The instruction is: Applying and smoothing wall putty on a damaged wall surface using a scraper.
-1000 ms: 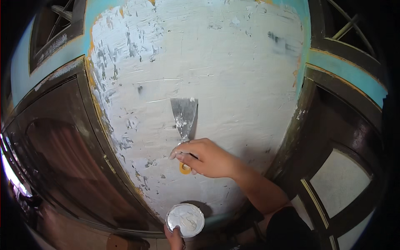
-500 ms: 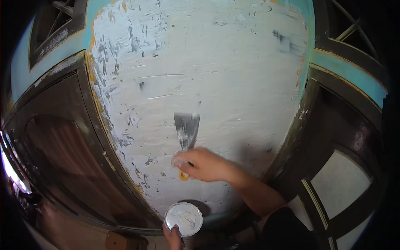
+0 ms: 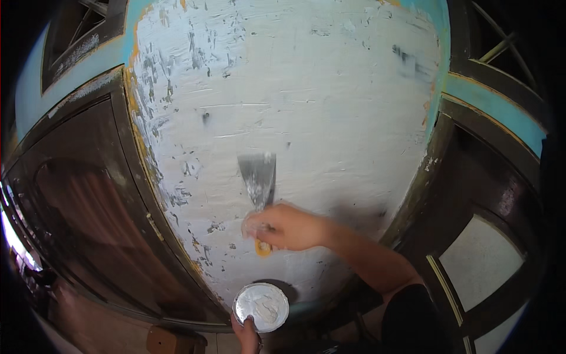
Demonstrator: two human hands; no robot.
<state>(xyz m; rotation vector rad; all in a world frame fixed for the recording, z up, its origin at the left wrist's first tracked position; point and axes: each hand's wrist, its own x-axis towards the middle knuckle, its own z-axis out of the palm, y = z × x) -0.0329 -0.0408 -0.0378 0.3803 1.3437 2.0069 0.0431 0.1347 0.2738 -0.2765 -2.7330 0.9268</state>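
My right hand [image 3: 289, 227] is closed around the yellow handle of a putty knife [image 3: 258, 180]. The wide metal blade, smeared with white, points up and lies against or just in front of the wall [image 3: 330, 130]; I cannot tell which. White filler covers most of this wall, with grey bare patches along the left side. Low in the middle, my left hand [image 3: 246, 336] grips a round white tub [image 3: 239, 307] by its rim, thumb over the edge. Inside the tub is a lump of white putty [image 3: 267, 308].
A dark wooden door [image 3: 82, 206] flanks the wall on the left, and another dark door [image 3: 471, 177] with pale panels stands on the right. Turquoise paint [image 3: 498, 106] borders the filled area. At the lower left a brown stool [image 3: 165, 340] sits on the tiled floor.
The putty knife has shifted slightly up and left, its blade tilting a little more leftward. My left hand and the tub stay nearly in place; the whole view has moved slightly.
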